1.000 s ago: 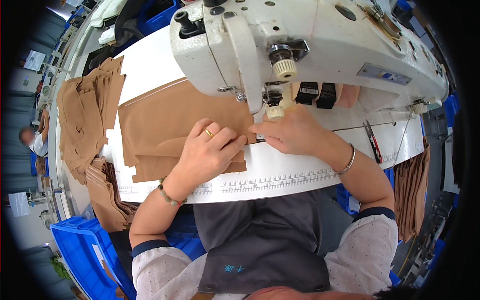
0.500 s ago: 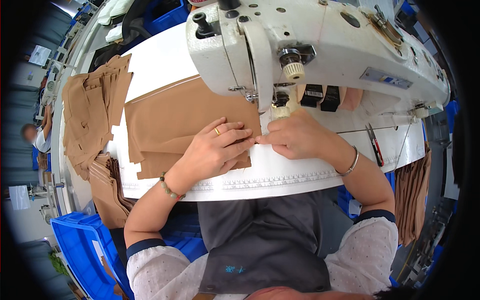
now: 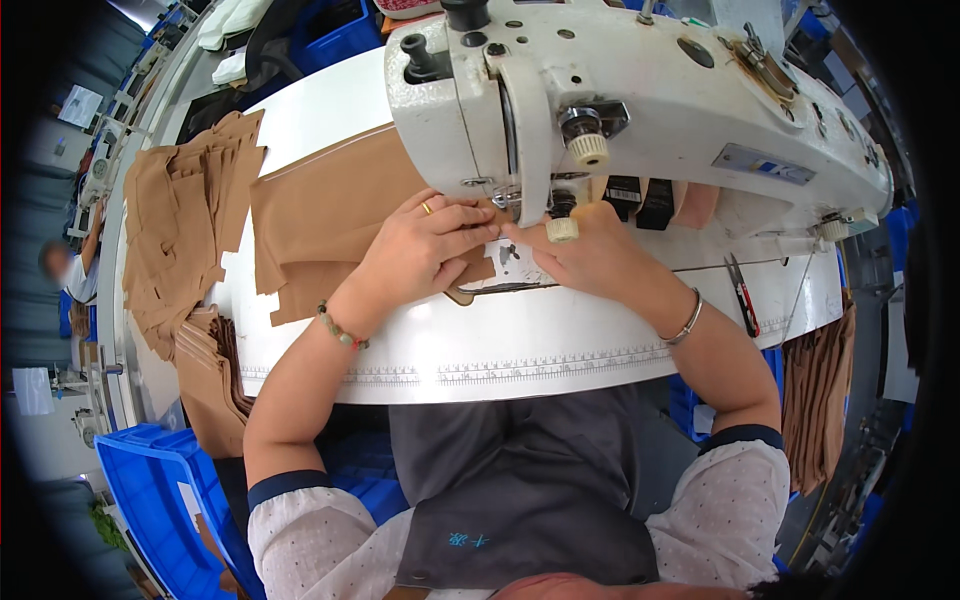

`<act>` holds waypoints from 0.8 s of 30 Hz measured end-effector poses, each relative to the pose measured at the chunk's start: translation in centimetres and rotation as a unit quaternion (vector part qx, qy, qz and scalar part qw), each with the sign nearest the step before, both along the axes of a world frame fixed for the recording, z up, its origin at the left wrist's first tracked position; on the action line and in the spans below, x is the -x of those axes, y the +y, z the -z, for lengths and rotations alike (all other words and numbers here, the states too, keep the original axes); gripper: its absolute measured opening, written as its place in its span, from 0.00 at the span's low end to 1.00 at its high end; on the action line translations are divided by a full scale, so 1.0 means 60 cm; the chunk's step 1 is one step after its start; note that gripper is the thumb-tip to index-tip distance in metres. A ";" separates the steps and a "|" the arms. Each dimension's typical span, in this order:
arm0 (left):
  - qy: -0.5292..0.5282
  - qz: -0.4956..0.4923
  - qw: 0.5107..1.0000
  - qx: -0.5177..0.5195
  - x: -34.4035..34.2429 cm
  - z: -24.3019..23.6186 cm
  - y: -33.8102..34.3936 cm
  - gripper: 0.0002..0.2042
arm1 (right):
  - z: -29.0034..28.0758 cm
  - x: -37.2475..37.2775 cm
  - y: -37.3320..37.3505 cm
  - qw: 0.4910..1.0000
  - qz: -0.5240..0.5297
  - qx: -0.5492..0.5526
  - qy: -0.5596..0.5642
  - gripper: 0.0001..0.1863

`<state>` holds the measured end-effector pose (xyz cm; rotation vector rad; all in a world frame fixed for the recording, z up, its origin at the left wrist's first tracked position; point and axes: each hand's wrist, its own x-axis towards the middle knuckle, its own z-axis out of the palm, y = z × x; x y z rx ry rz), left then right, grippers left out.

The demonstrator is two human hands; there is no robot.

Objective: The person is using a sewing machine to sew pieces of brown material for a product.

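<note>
A piece of brown fabric point(image 3: 335, 205) lies partly folded on the white sewing table, its right end under the head of a white sewing machine point(image 3: 640, 95). My left hand point(image 3: 425, 245), with a ring and a beaded bracelet on the wrist, holds the fabric's near right edge, its fingers close together. My right hand point(image 3: 590, 250) is curled, index finger and thumb at the same edge beside the presser foot. The fingertips of both hands nearly meet there, and the gripped edge is mostly hidden beneath them.
A pile of brown fabric pieces point(image 3: 180, 215) lies at the left, with more hanging over the edge below. Red-handled thread snips point(image 3: 742, 295) rest at the right. Blue bins point(image 3: 165, 500) stand beneath at the left. Brown pieces point(image 3: 815, 400) hang at the right.
Both hands have moved away from me with the fabric, bringing its edge up to the presser foot. The dark slot and plate in the table now show below the hands.
</note>
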<state>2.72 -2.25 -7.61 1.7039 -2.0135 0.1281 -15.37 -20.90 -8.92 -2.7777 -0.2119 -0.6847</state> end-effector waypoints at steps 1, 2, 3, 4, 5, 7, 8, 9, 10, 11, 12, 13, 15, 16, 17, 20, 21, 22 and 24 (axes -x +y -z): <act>0.008 -0.004 1.000 0.001 -0.003 -0.001 -0.003 0.19 | 0.002 0.000 0.000 1.000 0.013 0.009 0.005 0.05; 0.008 -0.004 1.000 0.001 -0.007 0.000 -0.007 0.19 | 0.005 0.000 -0.001 1.000 0.014 0.009 0.005 0.05; 0.017 -0.015 1.000 0.007 -0.011 0.002 -0.011 0.21 | 0.009 0.001 -0.004 0.999 0.006 0.032 0.008 0.04; 0.027 -0.026 0.999 0.013 -0.012 0.004 -0.013 0.23 | 0.011 0.002 -0.006 0.998 -0.003 0.054 0.011 0.04; 0.027 -0.026 0.999 0.013 -0.013 0.003 -0.013 0.23 | 0.010 0.002 -0.005 0.998 -0.003 0.055 0.010 0.04; 0.019 -0.056 0.998 -0.017 -0.012 -0.002 -0.016 0.19 | 0.010 0.003 -0.003 0.998 0.011 0.069 0.010 0.05; 0.019 -0.056 0.998 -0.017 -0.013 0.000 -0.017 0.19 | 0.011 0.004 -0.003 0.998 0.011 0.069 0.011 0.05; 0.015 -0.054 0.998 -0.007 -0.014 0.002 -0.017 0.19 | 0.012 0.004 -0.004 0.998 0.007 0.061 0.008 0.05; 0.011 -0.052 0.999 0.003 -0.015 0.003 -0.017 0.19 | 0.013 0.004 -0.005 0.999 0.003 0.053 0.004 0.05; 0.010 -0.054 0.999 0.004 -0.015 0.003 -0.017 0.19 | 0.013 0.005 -0.006 0.999 0.002 0.054 0.004 0.05; 0.009 -0.051 0.999 0.003 -0.016 0.004 -0.017 0.19 | 0.014 0.006 -0.007 0.998 0.002 0.060 0.013 0.05; 0.007 -0.049 0.999 0.003 -0.016 0.004 -0.017 0.19 | 0.014 0.006 -0.008 0.998 0.003 0.067 0.021 0.05; 0.007 -0.051 0.999 0.001 -0.014 0.003 -0.017 0.19 | 0.012 0.006 -0.007 0.998 0.002 0.063 0.012 0.05; 0.008 -0.052 0.999 -0.001 -0.013 0.002 -0.017 0.19 | 0.011 0.006 -0.007 0.998 0.002 0.059 0.003 0.06; 0.008 -0.052 0.999 -0.001 -0.013 0.002 -0.017 0.19 | 0.009 0.007 -0.007 0.998 0.003 0.059 0.003 0.06; 0.003 -0.049 0.999 0.005 -0.014 0.001 -0.017 0.19 | 0.002 0.008 -0.005 0.997 -0.004 0.075 0.005 0.04; 0.000 -0.049 0.999 0.003 -0.014 0.003 -0.016 0.19 | -0.002 0.009 -0.002 0.998 0.006 0.064 0.004 0.04; -0.002 -0.048 0.999 0.001 -0.015 0.004 -0.016 0.19 | -0.004 0.010 0.001 0.998 0.015 0.054 0.003 0.06; -0.009 -0.054 0.998 0.005 -0.012 0.003 -0.015 0.19 | -0.003 0.011 0.003 0.998 0.012 0.056 0.004 0.06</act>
